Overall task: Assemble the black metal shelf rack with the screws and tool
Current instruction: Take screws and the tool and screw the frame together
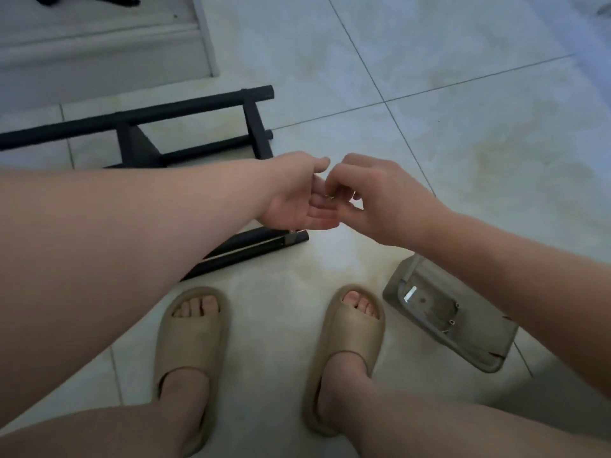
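The black metal rack frame [139,122] lies on the tiled floor at the left, partly hidden by my left forearm. Below my hands a black tube end [264,244] with a small metal fitting sticks out. My left hand [297,196] is held palm up with relaxed fingers above the frame. My right hand [373,196] meets it, fingertips pinching a small metallic screw [330,197] at the left palm. The screw is tiny and mostly hidden.
A grey plastic tray [463,338] with small hardware pieces lies on the floor at the right, beside my right foot. My two feet in beige slides [190,345] stand below the hands. A pale door threshold [99,54] runs along the upper left.
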A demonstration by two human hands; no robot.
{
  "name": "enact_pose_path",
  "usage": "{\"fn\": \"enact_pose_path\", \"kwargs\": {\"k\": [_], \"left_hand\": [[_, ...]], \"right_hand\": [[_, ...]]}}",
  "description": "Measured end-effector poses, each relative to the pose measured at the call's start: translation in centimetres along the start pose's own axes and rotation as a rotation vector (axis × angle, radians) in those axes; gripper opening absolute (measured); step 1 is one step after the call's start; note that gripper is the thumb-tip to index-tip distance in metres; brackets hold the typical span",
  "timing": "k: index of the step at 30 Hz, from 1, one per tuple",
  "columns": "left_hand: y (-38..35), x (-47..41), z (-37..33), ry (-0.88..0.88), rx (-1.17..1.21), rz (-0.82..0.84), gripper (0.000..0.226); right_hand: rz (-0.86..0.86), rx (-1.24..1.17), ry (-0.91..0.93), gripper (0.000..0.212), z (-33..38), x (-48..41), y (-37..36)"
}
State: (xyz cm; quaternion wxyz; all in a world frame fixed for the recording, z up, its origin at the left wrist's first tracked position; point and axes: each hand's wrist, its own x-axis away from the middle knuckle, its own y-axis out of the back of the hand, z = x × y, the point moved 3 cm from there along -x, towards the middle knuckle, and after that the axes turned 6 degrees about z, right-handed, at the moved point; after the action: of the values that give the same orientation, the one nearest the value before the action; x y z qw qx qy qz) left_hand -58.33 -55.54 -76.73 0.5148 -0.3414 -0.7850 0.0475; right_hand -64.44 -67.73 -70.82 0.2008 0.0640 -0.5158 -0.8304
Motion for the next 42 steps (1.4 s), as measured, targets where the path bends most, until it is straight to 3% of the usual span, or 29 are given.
{"fn": "enact_pose_path", "kwargs": {"k": [3,6,10,14,20,37,39,42], "left_hand": [[3.1,0.1,0.4,0.053,0.001,-0.096,0.047],[6.9,-0.6,1.1,0.045,-0.078,-0.328,0.038],[10.8,-1.9,1.9,-0.045,-0.314,-0.559,0.028],[11.0,-4.1,3.5,-0.115,-0.396,-0.438,0.039],[10.2,-5.3,4.4,-0.270,-0.563,-0.392,0.034],[7.8,-4.6,8.1,-0.210,-0.773,-0.127,0.045],[8.0,-4.9,8.2,-0.218,-0.743,-0.110,0.045],[8.7,-4.9,8.1,-0.190,-0.643,-0.034,0.042]], "right_hand": [[0.025,-0.005,-0.041,0.020,-0.4,-2.5,-1.7],[0.074,-0.023,-0.111,0.021,-2.1,-4.1,-3.9],[0.290,-0.046,-0.199,0.025,-4.1,-5.7,-7.5],[0.442,0.020,-0.208,0.041,-4.9,-6.1,-9.9],[0.328,-0.047,-0.182,0.035,-5.0,-5.7,-10.3],[0.454,-0.079,-0.381,0.047,-2.6,0.1,-12.9],[0.409,-0.108,-0.401,0.062,-2.6,0.5,-12.9],[0.324,0.053,-0.363,0.126,-3.0,-0.1,-12.2]]}}
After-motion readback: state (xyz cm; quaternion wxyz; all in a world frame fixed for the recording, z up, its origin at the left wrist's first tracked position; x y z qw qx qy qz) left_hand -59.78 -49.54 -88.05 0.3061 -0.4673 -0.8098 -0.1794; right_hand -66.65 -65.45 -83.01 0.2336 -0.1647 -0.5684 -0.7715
